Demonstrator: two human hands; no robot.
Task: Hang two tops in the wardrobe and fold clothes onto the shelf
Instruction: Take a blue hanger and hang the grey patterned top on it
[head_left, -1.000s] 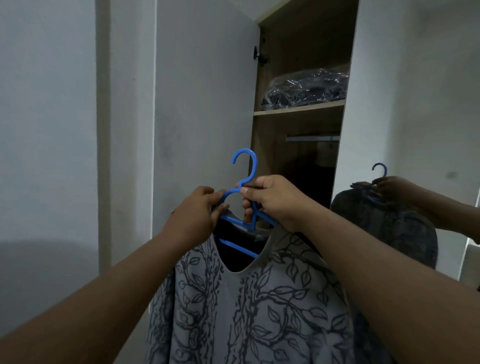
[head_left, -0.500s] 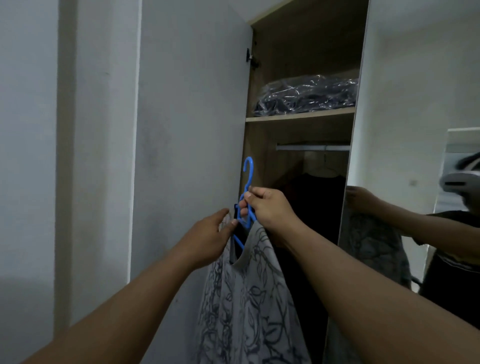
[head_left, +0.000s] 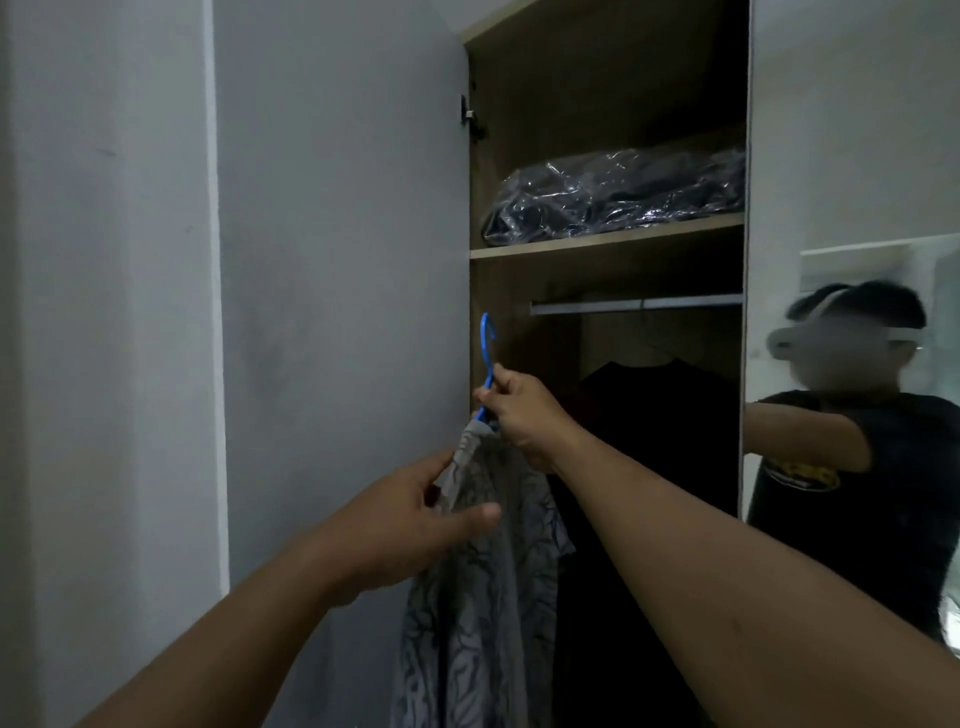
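Nearest, the left hand (head_left: 410, 525) pinches the soft grey leaf-printed top (head_left: 483, 597) below its shoulder. The right hand (head_left: 519, 415) is closed round the neck of one thin blue plastic hanger (head_left: 487, 358) carrying it, at the wardrobe's opening. Beyond, one metal rail (head_left: 636, 305) holds one dark garment (head_left: 654, 415); above, the wooden shelf (head_left: 605, 240) bears one crinkled clear plastic bundle (head_left: 613, 195).
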